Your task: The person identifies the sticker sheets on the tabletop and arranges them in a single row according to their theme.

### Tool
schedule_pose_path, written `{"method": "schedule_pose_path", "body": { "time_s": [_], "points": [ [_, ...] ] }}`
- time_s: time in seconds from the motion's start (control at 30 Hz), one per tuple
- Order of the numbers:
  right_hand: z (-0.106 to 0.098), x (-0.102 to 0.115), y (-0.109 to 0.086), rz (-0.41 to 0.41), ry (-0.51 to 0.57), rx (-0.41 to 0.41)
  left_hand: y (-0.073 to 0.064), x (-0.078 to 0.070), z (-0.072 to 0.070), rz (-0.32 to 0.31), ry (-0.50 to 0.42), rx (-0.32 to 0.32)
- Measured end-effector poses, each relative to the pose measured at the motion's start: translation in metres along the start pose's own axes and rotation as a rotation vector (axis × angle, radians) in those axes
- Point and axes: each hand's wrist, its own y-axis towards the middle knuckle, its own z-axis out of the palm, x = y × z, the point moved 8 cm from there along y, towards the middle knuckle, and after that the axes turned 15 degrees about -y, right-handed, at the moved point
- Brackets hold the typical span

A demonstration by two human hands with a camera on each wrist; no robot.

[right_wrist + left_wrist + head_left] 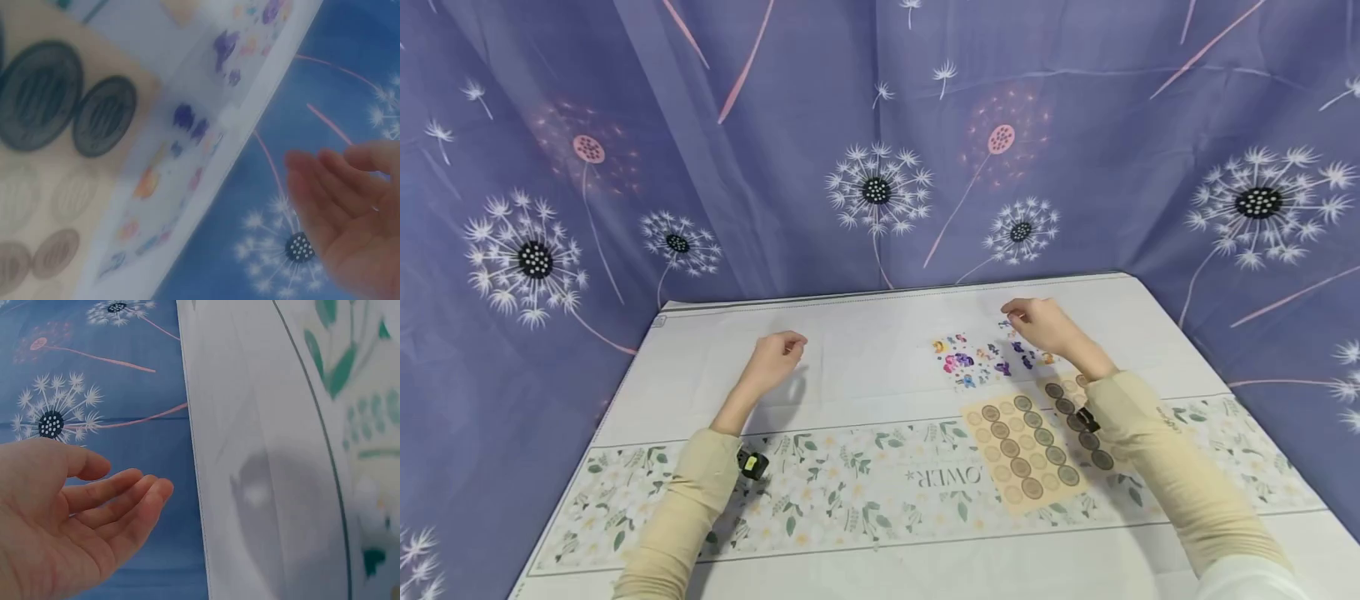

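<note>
My left hand [775,360] hovers over the white left part of the table cover, its fingers loosely bent. In the left wrist view that hand [94,519] has nothing between thumb and fingers. My right hand [1041,323] is raised above a clear sheet of colourful cartoon stickers [958,362], covering part of it. In the right wrist view the right hand [356,212] is also relaxed and holds nothing. Nearer to me lie tan sheets of round seal-like stickers [1018,450], the right one [106,56] partly hidden under my right forearm.
The table cover [865,350] is white with a floral band [850,492] across it. A blue-purple curtain [790,167] with dandelion prints hangs along the back and both sides. A small black device [752,463] is on the left wrist, another [1087,419] on the right.
</note>
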Motion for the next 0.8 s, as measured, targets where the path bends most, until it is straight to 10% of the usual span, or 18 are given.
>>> {"method": "schedule_pose_path", "body": {
  "time_s": [0.8],
  "points": [
    [0.019, 0.015, 0.01, 0.064, 0.253, 0.185, 0.013, 0.003, 0.049, -0.257, -0.488, 0.118]
  ]
}}
